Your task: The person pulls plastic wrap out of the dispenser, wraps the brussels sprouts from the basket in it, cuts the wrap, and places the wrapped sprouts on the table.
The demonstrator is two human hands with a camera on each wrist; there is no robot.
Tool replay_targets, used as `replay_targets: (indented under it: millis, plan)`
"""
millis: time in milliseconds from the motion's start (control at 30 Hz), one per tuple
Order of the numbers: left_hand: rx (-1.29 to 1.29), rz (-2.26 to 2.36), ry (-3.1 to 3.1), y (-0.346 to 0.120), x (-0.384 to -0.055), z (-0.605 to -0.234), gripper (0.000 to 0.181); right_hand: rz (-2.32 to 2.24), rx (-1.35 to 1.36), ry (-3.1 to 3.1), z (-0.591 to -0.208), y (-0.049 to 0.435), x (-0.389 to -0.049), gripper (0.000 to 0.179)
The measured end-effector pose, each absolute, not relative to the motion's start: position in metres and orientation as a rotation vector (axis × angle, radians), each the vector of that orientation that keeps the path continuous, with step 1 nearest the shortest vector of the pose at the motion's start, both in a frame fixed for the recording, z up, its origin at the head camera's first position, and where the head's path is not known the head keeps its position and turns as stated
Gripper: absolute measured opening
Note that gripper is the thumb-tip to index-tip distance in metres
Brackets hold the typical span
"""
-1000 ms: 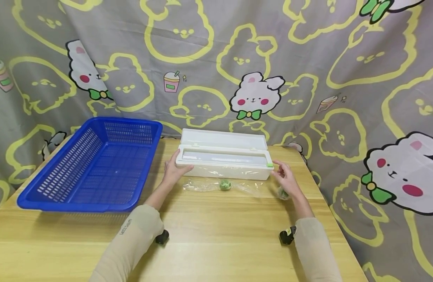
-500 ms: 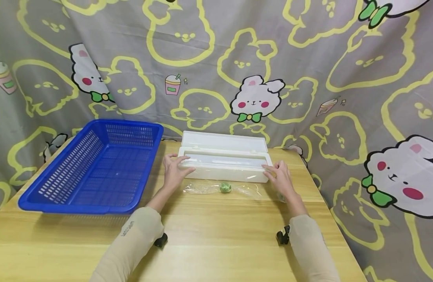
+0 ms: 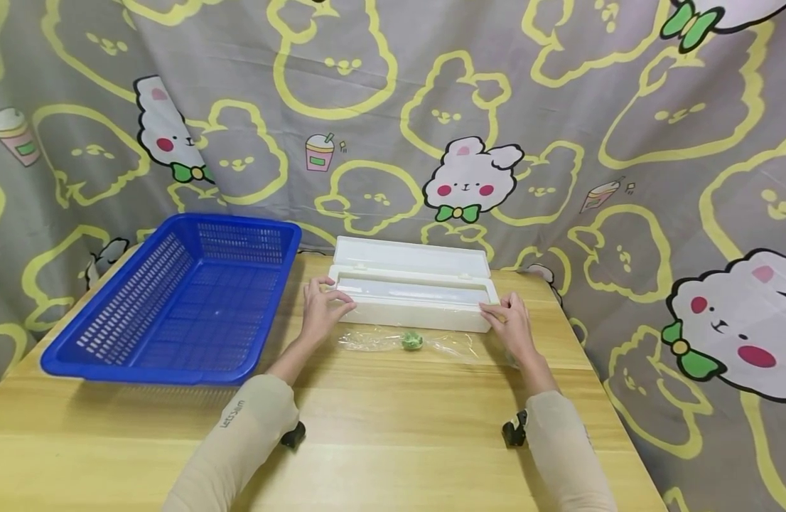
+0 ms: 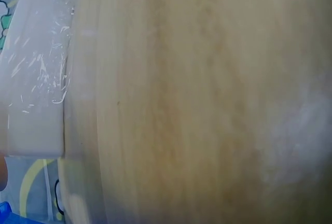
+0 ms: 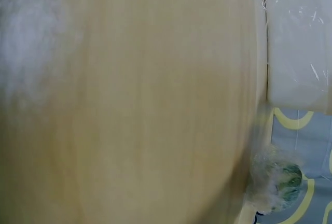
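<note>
A long white cling film dispenser stands on the table with its lid raised and a film roll inside. My left hand is at its left front corner, thumb and finger pinching the edge of the cling film. At the right front corner my right hand pinches the film likewise. In front of the dispenser, a small green vegetable lies on a crumpled strip of clear film. A film-wrapped green vegetable shows in the right wrist view; my right hand mostly hides it in the head view.
A large blue plastic basket stands on the left of the wooden table. Behind the table hangs a grey patterned curtain. A dark wrist camera hangs beneath the left sleeve, another wrist camera beneath the right.
Both hands have shifted from the dispenser's ends onto its front top edge, and their fingers now pinch the film. The dispenser, vegetables and basket stay in place.
</note>
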State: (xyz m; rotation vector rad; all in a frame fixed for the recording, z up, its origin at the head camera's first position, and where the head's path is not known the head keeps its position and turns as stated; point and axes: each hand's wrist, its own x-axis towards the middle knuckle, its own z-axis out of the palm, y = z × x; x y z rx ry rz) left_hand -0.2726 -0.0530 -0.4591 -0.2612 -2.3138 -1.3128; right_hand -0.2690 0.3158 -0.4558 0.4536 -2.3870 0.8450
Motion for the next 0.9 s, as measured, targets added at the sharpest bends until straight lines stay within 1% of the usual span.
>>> replay_targets:
  millis: [567,767,900]
  plan:
    - [-0.261,-1.422,-2.3,-0.058,-0.269,-0.457,0.014,0.858,0.603,-2.2,-0.458,0.314,-0.273,0.013]
    - [-0.314,-1.44,-2.299,-0.063,-0.266,-0.458,0.013,0.854,0.687,-2.248,-0.453,0.318,-0.268,0.011]
    - [-0.382,-1.414,-2.303,-0.064,-0.264,-0.459,0.011,0.827,0.795,-2.253,-0.451,0.322,-0.262,0.014]
